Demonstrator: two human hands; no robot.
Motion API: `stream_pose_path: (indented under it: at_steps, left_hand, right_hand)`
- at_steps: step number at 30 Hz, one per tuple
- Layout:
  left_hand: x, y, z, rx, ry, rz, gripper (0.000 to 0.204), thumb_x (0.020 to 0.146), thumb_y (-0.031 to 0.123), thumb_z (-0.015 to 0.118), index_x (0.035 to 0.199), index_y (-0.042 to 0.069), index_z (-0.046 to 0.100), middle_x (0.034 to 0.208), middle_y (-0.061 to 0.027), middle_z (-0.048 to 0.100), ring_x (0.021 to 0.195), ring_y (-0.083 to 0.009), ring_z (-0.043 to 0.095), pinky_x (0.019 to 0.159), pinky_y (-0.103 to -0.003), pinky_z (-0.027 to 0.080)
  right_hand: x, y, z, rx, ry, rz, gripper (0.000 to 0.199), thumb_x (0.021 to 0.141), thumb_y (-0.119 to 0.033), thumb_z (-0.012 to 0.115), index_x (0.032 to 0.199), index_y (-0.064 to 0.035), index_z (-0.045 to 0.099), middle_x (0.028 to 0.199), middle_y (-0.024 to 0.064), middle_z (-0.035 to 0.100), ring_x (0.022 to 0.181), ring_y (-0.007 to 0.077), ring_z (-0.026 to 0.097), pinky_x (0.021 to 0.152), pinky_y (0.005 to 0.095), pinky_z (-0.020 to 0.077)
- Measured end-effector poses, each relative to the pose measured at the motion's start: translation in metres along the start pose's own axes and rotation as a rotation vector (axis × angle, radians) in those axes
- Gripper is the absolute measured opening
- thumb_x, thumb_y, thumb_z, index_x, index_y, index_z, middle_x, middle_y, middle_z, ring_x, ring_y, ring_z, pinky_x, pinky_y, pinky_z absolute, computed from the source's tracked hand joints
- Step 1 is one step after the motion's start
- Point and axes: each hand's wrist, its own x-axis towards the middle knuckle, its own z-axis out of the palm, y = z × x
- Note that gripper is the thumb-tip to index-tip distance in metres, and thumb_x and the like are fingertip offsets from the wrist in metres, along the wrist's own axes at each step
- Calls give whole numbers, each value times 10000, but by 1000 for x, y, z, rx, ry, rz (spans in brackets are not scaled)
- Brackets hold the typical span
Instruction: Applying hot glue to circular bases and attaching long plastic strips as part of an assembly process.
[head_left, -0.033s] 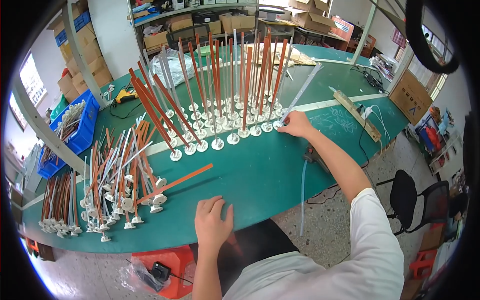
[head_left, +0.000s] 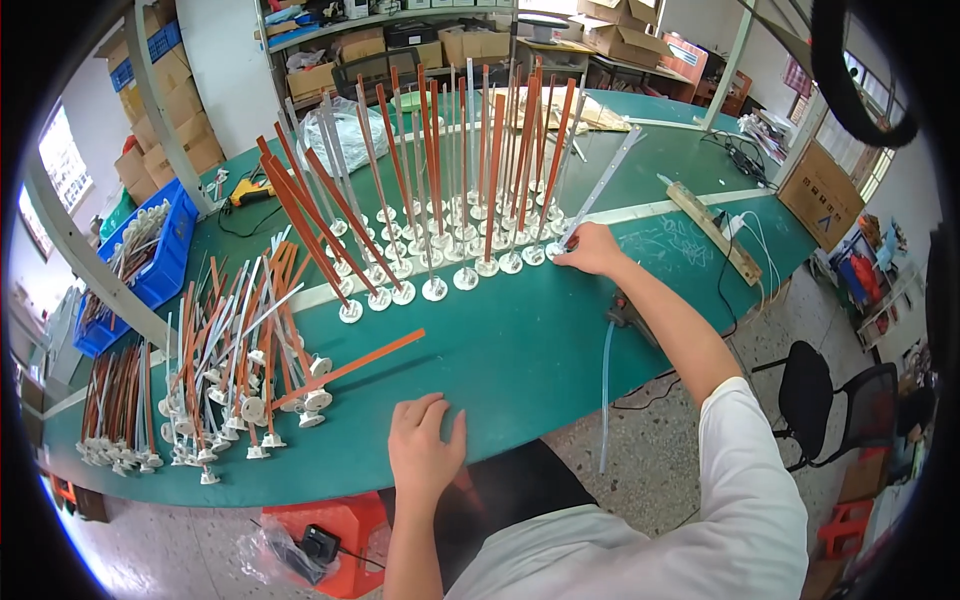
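Note:
My right hand is closed around the foot of a grey strip with a white round base, at the right end of the front row. The strip leans up to the right. Beside it stand several upright orange and grey strips on white round bases. My left hand rests at the table's near edge, fingers loosely bent, thumb apart, holding nothing. To its left lies a heap of similar strips with white bases, one orange strip pointing out toward the middle.
The green table bears a hot glue gun near my right forearm and a power strip farther right. A blue crate with more strips stands at the left. An orange stool is below the near edge; a black chair stands right.

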Motion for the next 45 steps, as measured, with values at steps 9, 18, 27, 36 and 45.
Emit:
stream_pose_path:
  at_steps: [9,18,27,36,45]
  left_hand:
    - [2,0,-1,-19,-2,7,186,735,56,768,879,-2,667,989,-126,680,882,-321,620,777,-408,520]
    - [1,-1,-2,-11,23,2,174,742,67,766,874,1,674,983,-121,691,894,-320,622,778,-401,523]
    - [-2,1,-1,-11,10,-9,186,744,81,772,881,-2,677,990,-122,693,892,-316,626,786,-400,528]
    - [0,-3,-6,-22,-19,11,193,770,127,762,905,15,683,1014,-112,694,910,-313,629,824,-406,535]
    - [-14,-6,-10,20,-3,-15,180,777,136,767,900,33,685,981,-96,702,901,-297,646,777,-382,549]
  right_hand:
    - [17,-1,7,68,21,-45,450,609,-359,838,865,0,746,813,152,726,774,279,710,755,358,565]
    - [16,-1,5,41,-21,-16,458,633,-343,848,918,1,747,860,146,739,791,249,714,756,345,566]
    - [-123,-17,-71,-311,127,-76,507,652,-328,823,1020,-7,685,968,172,670,960,352,645,843,451,528]
    - [-154,23,-59,-414,-104,145,664,627,-170,748,1232,-3,533,1001,267,644,975,448,628,845,510,527]
    - [-189,-11,-28,1392,89,183,523,674,-43,533,1190,27,569,880,131,618,592,195,564,495,313,448]
